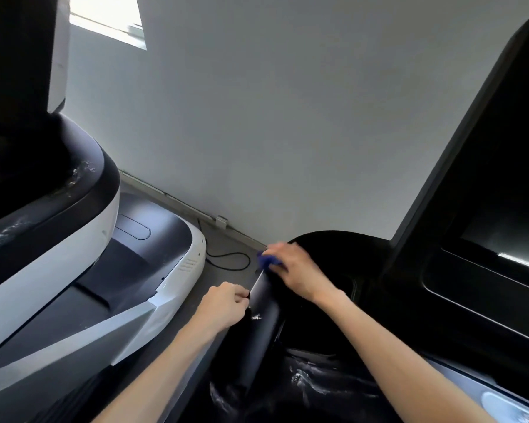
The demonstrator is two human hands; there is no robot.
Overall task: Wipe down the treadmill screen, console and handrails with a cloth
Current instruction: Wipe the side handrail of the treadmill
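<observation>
Screen [501,193] at right is dark; we cannot judge it wiped. Console [364,377] near us shows white smears, so we reckon it is left to do. Handrail [263,325] is underway, one fleck near. Right hand [297,270], arm stretched far, clutches the cloth [268,260] on the rail's far end. Left hand [223,303] is curled at its left edge; grip unclear.

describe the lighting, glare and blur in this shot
Head view: the window at top left is blown out, while the black treadmill console and its dark screen sink into near-black shadow. A thin glare streak shows near the screen's lower edge. The right hand and the small blue cloth it grips are slightly motion-blurred. The wide lens bows the screen's frame slightly.
</observation>
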